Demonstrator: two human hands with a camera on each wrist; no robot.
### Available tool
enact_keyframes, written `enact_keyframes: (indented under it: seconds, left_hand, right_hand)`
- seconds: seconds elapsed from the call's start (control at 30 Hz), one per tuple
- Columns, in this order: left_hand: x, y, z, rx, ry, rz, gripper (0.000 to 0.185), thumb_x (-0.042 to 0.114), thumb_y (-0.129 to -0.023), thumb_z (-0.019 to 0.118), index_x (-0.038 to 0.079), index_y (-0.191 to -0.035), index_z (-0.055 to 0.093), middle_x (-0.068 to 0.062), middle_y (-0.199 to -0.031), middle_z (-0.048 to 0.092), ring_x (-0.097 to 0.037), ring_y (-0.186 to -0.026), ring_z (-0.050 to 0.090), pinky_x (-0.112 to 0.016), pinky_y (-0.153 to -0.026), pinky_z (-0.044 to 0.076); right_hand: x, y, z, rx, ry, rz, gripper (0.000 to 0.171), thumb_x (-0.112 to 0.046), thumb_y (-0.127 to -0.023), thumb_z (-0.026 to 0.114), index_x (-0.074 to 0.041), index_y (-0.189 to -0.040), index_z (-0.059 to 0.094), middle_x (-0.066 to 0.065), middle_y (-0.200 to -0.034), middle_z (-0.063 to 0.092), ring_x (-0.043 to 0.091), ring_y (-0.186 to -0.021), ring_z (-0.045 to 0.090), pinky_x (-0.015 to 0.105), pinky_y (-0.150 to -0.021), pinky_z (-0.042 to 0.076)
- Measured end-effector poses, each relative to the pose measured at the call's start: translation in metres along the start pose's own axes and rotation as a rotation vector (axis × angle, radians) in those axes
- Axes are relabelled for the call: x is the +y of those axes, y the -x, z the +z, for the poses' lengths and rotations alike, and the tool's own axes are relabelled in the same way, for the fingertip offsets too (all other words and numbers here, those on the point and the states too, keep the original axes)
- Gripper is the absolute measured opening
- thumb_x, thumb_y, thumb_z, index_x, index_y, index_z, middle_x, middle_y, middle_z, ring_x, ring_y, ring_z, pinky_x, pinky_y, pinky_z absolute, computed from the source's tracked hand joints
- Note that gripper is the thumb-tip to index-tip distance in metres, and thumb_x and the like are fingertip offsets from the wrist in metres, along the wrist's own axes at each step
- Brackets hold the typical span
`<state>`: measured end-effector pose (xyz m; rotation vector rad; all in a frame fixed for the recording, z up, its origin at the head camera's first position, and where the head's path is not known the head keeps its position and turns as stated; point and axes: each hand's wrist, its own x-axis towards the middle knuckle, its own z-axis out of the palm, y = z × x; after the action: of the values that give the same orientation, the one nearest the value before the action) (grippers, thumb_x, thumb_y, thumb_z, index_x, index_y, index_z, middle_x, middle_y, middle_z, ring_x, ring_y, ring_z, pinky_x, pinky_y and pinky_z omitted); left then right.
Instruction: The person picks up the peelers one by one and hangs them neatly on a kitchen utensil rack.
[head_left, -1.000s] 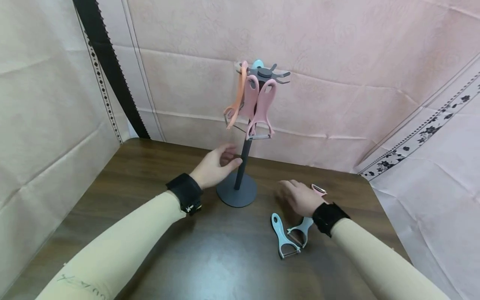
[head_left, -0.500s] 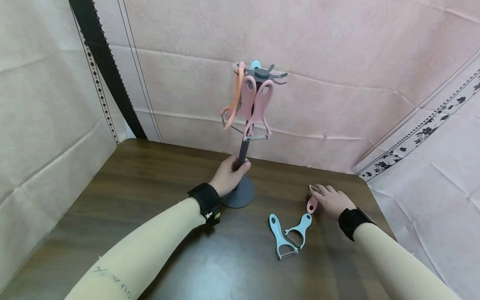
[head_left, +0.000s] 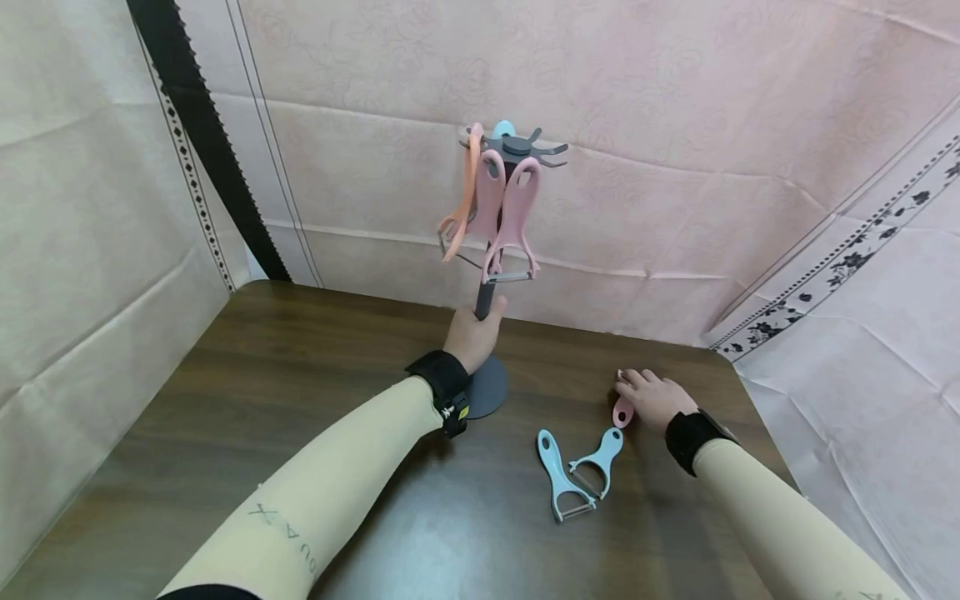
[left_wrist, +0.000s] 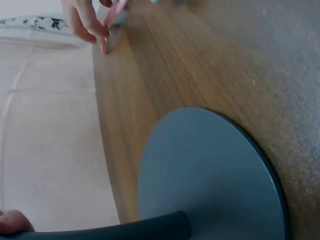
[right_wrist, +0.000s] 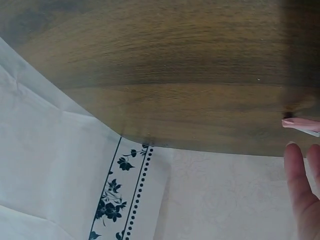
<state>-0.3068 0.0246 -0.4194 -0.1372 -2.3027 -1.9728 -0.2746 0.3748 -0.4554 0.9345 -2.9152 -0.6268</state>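
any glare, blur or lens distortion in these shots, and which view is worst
Head view: sharp, a soft glare patch on the table near the bottom edge, wide-lens bending at the sides. Left wrist view: the worst, close and soft on the stand base, the right hand blurred at the top. Right wrist view: wood grain smeared, fingertips soft at the edge.

Handwritten marks on the left sleeve [head_left: 288, 546] read roughly "X" and "UA"; the rest is illegible.

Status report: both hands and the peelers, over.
Left hand grips stand pole. Right hand rests on pink peeler, grip unclear. Two blue peelers lie beside it.
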Motion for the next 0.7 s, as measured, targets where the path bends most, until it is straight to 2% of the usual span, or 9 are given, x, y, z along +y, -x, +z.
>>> enact_keyframes:
  seconds: [0.23, 0.43, 0.6, 0.7]
  left_hand:
    - [-0.004, -0.007, -0.002, 0.038, -0.004, -0.005, 0.056, 0.050, -0.097, 0.047, 0.012, -0.057, 0.038, 0.003, -0.050, 0.034, -0.015, -0.042, 0.030, -0.030, -0.043, 0.024]
    - [-0.002, -0.004, 0.001, 0.045, 0.006, -0.017, 0.056, 0.049, -0.098, 0.046, 0.012, -0.057, 0.037, 0.003, -0.050, 0.033, -0.014, -0.041, 0.029, -0.030, -0.043, 0.023]
    - [-0.001, 0.000, 0.006, 0.058, 0.015, -0.009, 0.056, 0.046, -0.098, 0.049, 0.011, -0.056, 0.037, 0.003, -0.049, 0.033, -0.015, -0.041, 0.029, -0.029, -0.043, 0.023]
    - [-0.001, 0.001, 0.005, 0.064, 0.008, -0.012, 0.056, 0.046, -0.098, 0.050, 0.011, -0.057, 0.037, 0.003, -0.049, 0.033, -0.014, -0.041, 0.030, -0.029, -0.043, 0.023]
  right_hand:
    - [0.000, -0.015, 0.002, 0.073, -0.013, 0.007, 0.033, 0.013, -0.079, 0.066, -0.005, -0.106, 0.064, 0.018, -0.111, 0.053, 0.036, -0.099, 0.053, 0.046, -0.073, 0.051]
    - [0.004, -0.021, -0.002, 0.069, -0.030, 0.060, 0.025, 0.013, -0.079, 0.067, -0.005, -0.095, 0.066, 0.013, -0.097, 0.052, 0.034, -0.089, 0.052, 0.045, -0.073, 0.050]
    - [0.003, -0.023, -0.012, 0.025, -0.028, 0.081, 0.019, 0.012, -0.080, 0.066, -0.003, -0.092, 0.067, 0.013, -0.095, 0.056, 0.034, -0.091, 0.054, 0.044, -0.074, 0.050]
    - [0.002, -0.026, -0.012, 0.020, -0.027, 0.078, 0.016, 0.007, -0.079, 0.071, -0.003, -0.091, 0.068, 0.012, -0.093, 0.061, 0.032, -0.090, 0.055, 0.043, -0.076, 0.050]
